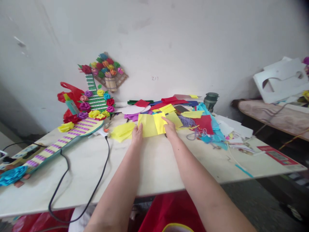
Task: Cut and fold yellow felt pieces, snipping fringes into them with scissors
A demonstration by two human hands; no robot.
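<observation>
A sheet of yellow crepe paper (148, 125) is held up between both hands over the table, with a crease or fold toward its right part. My left hand (137, 132) pinches its left edge, and my right hand (169, 127) grips the right side with the thumb on top. Beside my left hand lie more yellow paper sheets (122, 131). Beyond the held sheet are further yellow pieces (192, 114), a white round piece (132, 109) and red paper (204, 124) in a loose pile.
A decorated guitar-shaped panel with paper flowers (82, 125) lies at the left. A glue gun (102, 132) with a black cable (106, 161) rests near it. A glue bottle (71, 104) and red bag stand behind. A dark green cup (210, 101) and paper scraps (235, 129) occupy the right.
</observation>
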